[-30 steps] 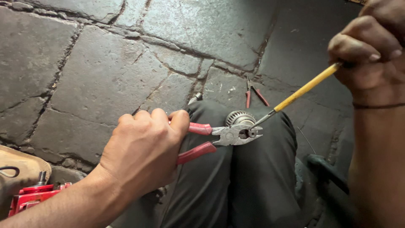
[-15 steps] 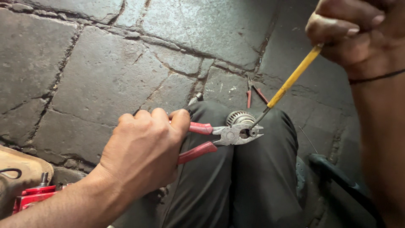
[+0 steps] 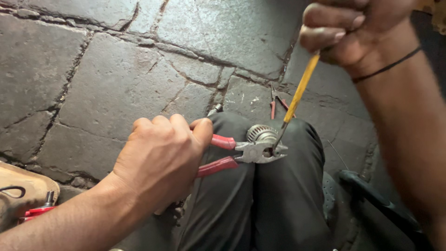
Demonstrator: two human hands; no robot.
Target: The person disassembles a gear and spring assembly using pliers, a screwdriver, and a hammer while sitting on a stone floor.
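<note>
Fingers (image 3: 334, 35) around steeply tilted screwdriver (image 3: 301, 90)

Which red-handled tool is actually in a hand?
The pliers on the knee, gripped by the left hand. The small red-handled tool lies untouched on the stone floor beyond.

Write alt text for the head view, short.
Left hand squeezes red-handled pliers clamped on a small ribbed metal part resting on a dark-trousered knee, while the right hand pokes a yellow-handled screwdriver into it. Cracked stone floor lies beneath.
</note>
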